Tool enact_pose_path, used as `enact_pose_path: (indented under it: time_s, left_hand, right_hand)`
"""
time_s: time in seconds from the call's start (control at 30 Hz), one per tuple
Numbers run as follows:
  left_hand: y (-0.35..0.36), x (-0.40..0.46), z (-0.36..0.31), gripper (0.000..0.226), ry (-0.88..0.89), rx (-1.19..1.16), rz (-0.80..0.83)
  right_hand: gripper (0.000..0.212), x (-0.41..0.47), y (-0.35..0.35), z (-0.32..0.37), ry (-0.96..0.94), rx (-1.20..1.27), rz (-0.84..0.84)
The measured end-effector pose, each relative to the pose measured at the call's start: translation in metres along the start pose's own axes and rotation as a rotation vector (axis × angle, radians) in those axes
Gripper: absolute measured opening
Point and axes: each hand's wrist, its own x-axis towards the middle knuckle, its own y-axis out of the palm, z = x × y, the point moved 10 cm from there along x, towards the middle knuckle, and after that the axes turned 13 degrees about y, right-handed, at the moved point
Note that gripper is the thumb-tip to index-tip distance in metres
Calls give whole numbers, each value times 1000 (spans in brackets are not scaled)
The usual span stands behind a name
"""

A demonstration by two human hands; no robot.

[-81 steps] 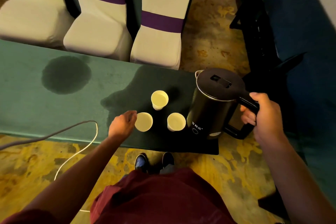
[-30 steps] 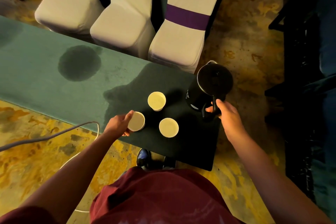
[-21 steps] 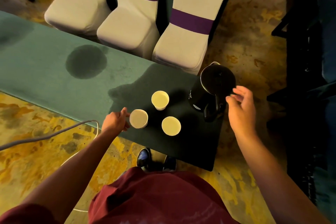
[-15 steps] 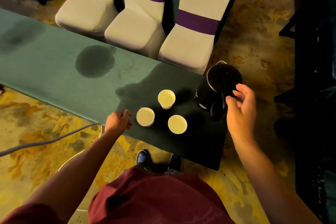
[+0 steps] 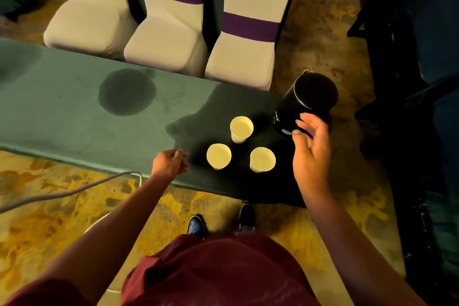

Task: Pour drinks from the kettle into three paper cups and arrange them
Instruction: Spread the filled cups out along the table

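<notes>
The right hand (image 5: 311, 154) hangs open at right of centre, fingers spread and loosely curled, holding nothing; its fingertips (image 5: 299, 120) overlap the lower side of the kettle (image 5: 306, 103), though contact cannot be told. The left hand (image 5: 170, 163) sits left of centre over the table's (image 5: 62, 112) near edge, fingers loosely curled and empty, just apart from the nearest cup. The black kettle stands upright at the table's right end, its long axis vertical, lid closed, spout toward the top of the frame. Three cups (image 5: 241, 129) stand upright, mouths up, in a triangle between the hands: one higher in the frame near the kettle, two lower, side by side. They rest on a dark wet patch of the green cloth; a round stain (image 5: 126, 92) lies to the upper left. Three chairs (image 5: 169, 40) line the table's far side.
</notes>
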Motion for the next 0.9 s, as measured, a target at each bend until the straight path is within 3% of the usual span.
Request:
enact_pose_path:
  time_s: [0.37, 0.6, 0.77, 0.9]
  left_hand:
    - [-7, -6, 4, 27, 50, -32, 141]
    - [4, -17, 3, 21, 33, -56, 175]
    - [28, -31, 9, 20, -117, -132, 249]
    - [41, -35, 12, 20, -193, -291, 196]
  right_hand:
    - [39, -54, 11, -16, 91, 41, -76]
    - [43, -65, 27, -53, 281, 131, 29]
    - [34, -62, 59, -78, 354, 143, 173]
    - [39, -63, 97, -90, 347, 217, 303]
